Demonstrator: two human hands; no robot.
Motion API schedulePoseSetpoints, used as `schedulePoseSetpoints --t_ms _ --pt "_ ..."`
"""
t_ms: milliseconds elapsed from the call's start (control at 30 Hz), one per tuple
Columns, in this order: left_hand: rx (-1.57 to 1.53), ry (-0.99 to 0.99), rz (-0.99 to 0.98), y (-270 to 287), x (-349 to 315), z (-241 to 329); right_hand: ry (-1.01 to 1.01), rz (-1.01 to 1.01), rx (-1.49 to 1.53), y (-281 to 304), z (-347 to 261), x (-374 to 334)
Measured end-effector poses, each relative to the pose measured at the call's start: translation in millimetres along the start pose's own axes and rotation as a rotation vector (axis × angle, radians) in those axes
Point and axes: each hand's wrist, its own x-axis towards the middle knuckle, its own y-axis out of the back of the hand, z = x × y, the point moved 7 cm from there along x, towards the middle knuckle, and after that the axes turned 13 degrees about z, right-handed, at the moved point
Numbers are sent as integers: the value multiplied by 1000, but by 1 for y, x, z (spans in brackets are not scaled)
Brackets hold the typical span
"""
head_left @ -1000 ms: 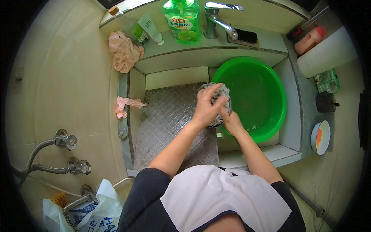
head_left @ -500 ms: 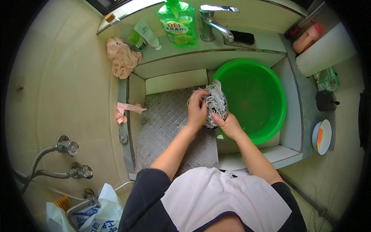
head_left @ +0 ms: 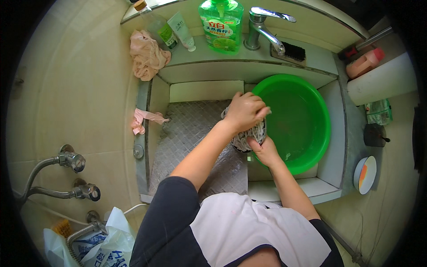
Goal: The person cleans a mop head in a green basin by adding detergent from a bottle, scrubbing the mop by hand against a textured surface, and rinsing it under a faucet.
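Left hand [head_left: 247, 111] curls over grey stringy bundle [head_left: 256, 132], can't tell if gripping; right hand [head_left: 268, 152] pinches near edge, thumb on strands. Bundle's just left of green basin [head_left: 327, 127]; I'd flag dropping if thumb loosens.

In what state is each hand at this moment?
Left hand: curled over the grey stranded bundle; whether it grips cannot be told.
Right hand: closed, holding the same bundle.
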Motion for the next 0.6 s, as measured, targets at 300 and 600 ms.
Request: schedulePoseSetpoints --t_ms 300,600 --pt "-161 172 420 -18 -100 4 -131 -51 188 1 20 1" --pt "-231 161 380 -17 -25 -16 -318 7 141 8 22 1"
